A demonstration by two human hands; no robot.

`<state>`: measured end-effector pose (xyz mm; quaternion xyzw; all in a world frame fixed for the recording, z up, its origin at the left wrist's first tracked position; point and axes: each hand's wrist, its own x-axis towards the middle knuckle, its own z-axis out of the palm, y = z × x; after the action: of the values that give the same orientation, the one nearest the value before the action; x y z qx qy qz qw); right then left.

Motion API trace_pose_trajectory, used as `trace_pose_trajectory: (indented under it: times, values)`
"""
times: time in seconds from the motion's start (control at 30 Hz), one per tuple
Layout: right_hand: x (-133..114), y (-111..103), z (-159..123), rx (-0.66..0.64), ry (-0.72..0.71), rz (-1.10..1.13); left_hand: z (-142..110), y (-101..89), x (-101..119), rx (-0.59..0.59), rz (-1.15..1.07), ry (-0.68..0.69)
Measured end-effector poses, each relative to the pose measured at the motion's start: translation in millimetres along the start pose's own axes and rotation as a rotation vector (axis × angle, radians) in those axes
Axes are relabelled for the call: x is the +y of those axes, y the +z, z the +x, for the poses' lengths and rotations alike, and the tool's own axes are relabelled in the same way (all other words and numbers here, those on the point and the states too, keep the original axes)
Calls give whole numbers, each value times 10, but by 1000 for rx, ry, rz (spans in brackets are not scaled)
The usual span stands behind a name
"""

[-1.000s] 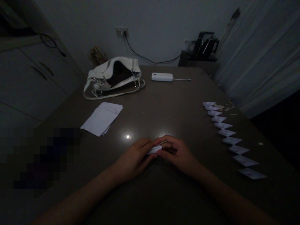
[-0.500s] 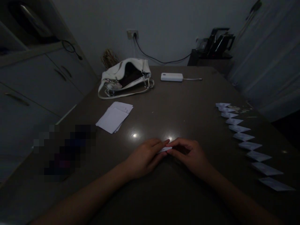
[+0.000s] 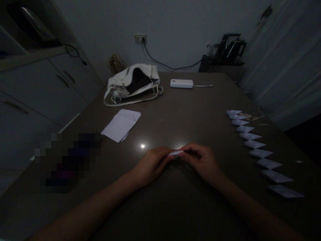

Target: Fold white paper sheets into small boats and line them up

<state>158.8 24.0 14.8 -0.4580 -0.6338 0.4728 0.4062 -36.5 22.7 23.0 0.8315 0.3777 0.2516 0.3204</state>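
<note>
A small folded piece of white paper (image 3: 175, 153) is pinched between my two hands on the dark table (image 3: 175, 113). My left hand (image 3: 150, 164) closes its fingers on the paper's left end. My right hand (image 3: 200, 160) grips its right end with curled fingers. Most of the paper is hidden by my fingers. A stack of flat white sheets (image 3: 120, 125) lies to the left of my hands, further back.
A row of several folded paper pieces (image 3: 255, 144) runs along the right side of the table. At the back lie an open white handbag (image 3: 132, 83) and a white power bank (image 3: 181, 83) with a cable. Cabinets stand at left, a kettle (image 3: 229, 47) at back right.
My hands have stayed together on the paper, lifting it slightly off the table and shifting a little further from me. My view has swung to the left.
</note>
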Motion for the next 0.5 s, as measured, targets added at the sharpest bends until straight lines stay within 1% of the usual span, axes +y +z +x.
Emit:
trace_pose_trajectory:
  times: [0.27,0.4,0.5]
  values:
    - [14,5,-4,3,-1,22,3,-14,15,3,-116,-51]
    - [2,10,-1,-7,-4,21,5,-27,31,-10,-121,-67]
    - [2,7,0,-15,-17,5,6,-26,28,-7,-126,-54]
